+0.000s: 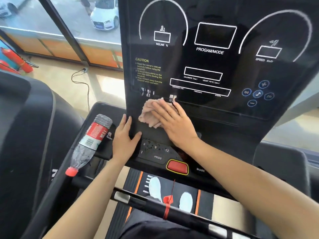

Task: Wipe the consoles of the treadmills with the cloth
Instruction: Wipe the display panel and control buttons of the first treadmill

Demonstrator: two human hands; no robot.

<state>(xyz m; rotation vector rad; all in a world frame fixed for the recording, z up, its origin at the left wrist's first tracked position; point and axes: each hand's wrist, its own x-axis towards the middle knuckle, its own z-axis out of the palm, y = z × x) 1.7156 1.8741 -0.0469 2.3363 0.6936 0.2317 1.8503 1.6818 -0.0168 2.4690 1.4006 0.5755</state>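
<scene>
nearest the camera, a black handlebar (155,207) with silver grip plates crosses the view, a red safety clip (167,200) on a cord hanging at it. below it two white shoes (155,188) stand on the treadmill belt (205,197) between orange side stripes. both bare forearms reach up and forward over the bar.

a red stop button (177,166) with a yellow rim sits at the front lip of the console (241,128), with "prog" and "mode" printed either side. the left hand (125,135) lies flat with fingers spread and open on the console's lower left edge, holding nothing. just left of it a crushed plastic bottle (89,144) with a red label and red cap lies tilted in the side tray (101,111), cap toward the camera.

the right hand (174,123) presses palm down, fingers extended and close together, on the pink cloth (150,112), which is bunched against the lower part of the black display panel. the cloth pokes out left of the fingers.

higher on the panel are white outlined windows marked incline, progam/mode and speed, and yellow caution text. beyond the glass wall, a white car (105,16) is parked outside
</scene>
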